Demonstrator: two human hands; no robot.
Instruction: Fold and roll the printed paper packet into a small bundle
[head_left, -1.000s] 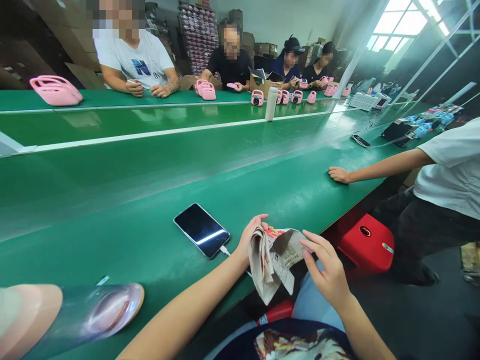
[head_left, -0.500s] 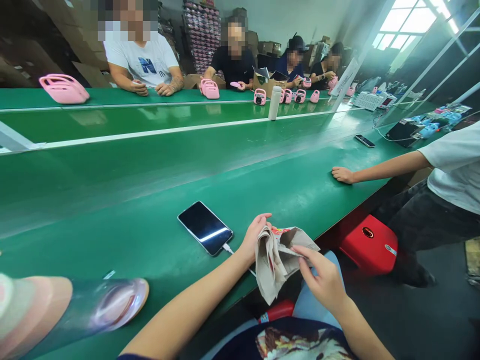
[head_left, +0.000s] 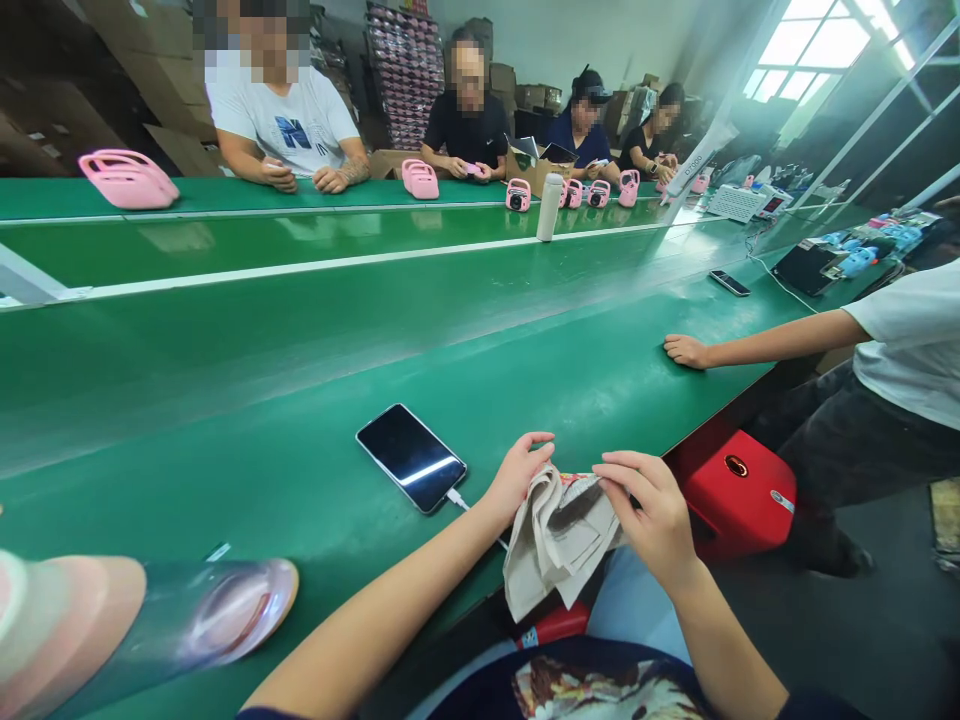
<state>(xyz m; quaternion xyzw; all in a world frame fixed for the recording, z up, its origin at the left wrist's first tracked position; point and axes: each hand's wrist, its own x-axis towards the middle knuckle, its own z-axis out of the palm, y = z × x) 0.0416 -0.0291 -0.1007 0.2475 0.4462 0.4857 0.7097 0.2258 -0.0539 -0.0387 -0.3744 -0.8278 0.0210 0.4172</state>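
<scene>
Between my hands, over the table's near edge, hangs a folded, crumpled sheet of greyish paper (head_left: pixel 559 550) that looks like newspaper, with a bit of red print on top. My left hand (head_left: pixel 521 480) grips its left side, thumb and fingers closed on it. The upper right corner is pinched by the fingertips of my right hand (head_left: pixel 649 505). To the left of my left hand lies a smartphone (head_left: pixel 411 458) with a dark screen and a white cable (head_left: pixel 456 497) plugged in; my left forearm crosses the cable.
A large clear-and-pink bottle (head_left: pixel 150 620) lies at the near left of the green table (head_left: pixel 300 380). A co-worker's hand (head_left: pixel 686 351) rests on the right, above a red stool (head_left: pixel 742 490). Across stand a white flask (head_left: pixel 550 207), pink devices (head_left: pixel 420 179) and several seated people.
My right hand has risen and pinches the paper's upper right corner instead of an inner fold. The paper hangs more closed. Across the table, a co-worker's hand has left a pink device.
</scene>
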